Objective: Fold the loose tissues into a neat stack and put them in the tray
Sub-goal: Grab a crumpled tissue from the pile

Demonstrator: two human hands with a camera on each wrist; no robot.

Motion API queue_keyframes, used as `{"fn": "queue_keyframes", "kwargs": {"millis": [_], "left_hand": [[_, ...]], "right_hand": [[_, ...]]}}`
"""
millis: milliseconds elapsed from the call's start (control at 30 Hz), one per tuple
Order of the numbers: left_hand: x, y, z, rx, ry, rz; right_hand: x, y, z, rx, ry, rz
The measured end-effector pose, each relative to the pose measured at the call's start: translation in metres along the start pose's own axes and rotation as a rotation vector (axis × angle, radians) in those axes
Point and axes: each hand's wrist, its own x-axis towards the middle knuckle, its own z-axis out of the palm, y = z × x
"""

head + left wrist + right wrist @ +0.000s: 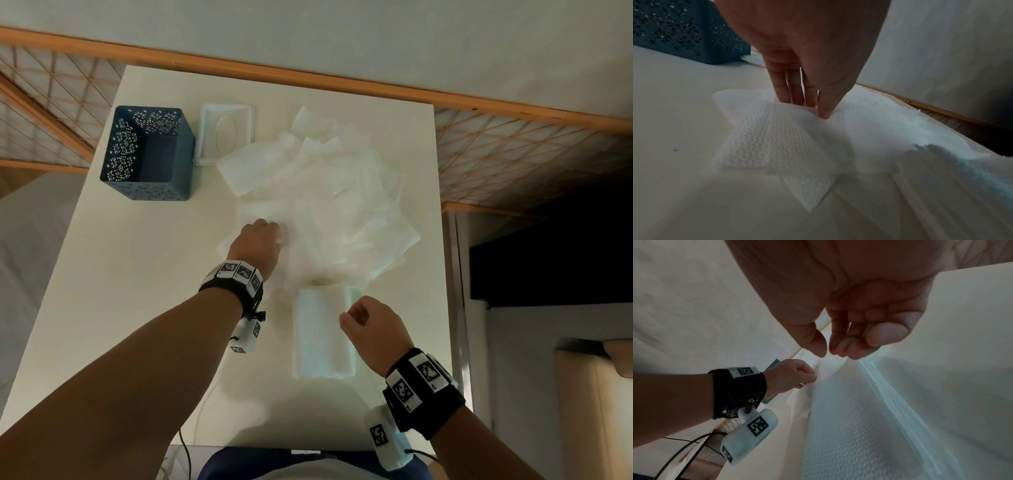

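A heap of loose white tissues [329, 192] covers the middle of the table. My left hand [277, 233] reaches into its near left edge. Thumb and fingers pinch the edge of an embossed tissue [789, 134] that lies on the table. A folded stack of tissues [318, 335] lies nearer to me, with a pale layered edge along its right side. My right hand [349, 317] hovers just above the stack's far right part with fingers loosely curled. In the right wrist view its thumb and fingertips [851, 352] nearly meet over the stack [855, 426], with nothing between them.
A dark blue perforated basket [147, 154] stands at the table's back left. Beside it lies a shallow white tray [226, 133] with an oval shape in its middle. The table's right edge [442, 274] runs close to the tissues. Bare tabletop [137, 291] lies front left.
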Motion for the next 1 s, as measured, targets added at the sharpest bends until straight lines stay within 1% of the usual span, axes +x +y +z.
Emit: {"fn": "queue_keyframes", "kwargs": {"millis": [100,333,433,500,600,667,833,900,1000], "left_hand": [[-0.002,0.003,-0.001,0.039,-0.024,0.029],[0.001,0.004,-0.001,0.082,-0.072,0.024],[0.001,0.0,-0.001,0.069,-0.055,0.033],[-0.001,-0.001,-0.001,0.056,-0.031,0.036],[-0.005,-0.003,0.001,0.022,0.021,0.035],[-0.008,-0.002,0.0,0.003,0.026,0.03],[-0.013,0.003,-0.005,-0.056,-0.047,-0.029],[-0.015,0.004,-0.006,-0.081,-0.077,-0.054],[-0.02,0.009,-0.008,-0.108,-0.117,-0.081]], "right_hand": [[-0.001,0.001,0.001,0.015,-0.002,-0.004],[0.003,-0.007,-0.003,0.014,-0.026,-0.015],[0.024,-0.019,-0.003,0.012,-0.023,-0.063],[0.048,-0.027,0.0,0.027,-0.021,-0.065],[0.084,-0.041,0.005,-0.004,-0.064,-0.005],[0.102,-0.05,0.007,-0.01,-0.107,0.055],[0.128,-0.059,0.013,-0.028,-0.13,0.196],[0.132,-0.062,0.015,-0.054,-0.164,0.217],[0.133,-0.066,0.02,-0.099,-0.22,0.206]]}}
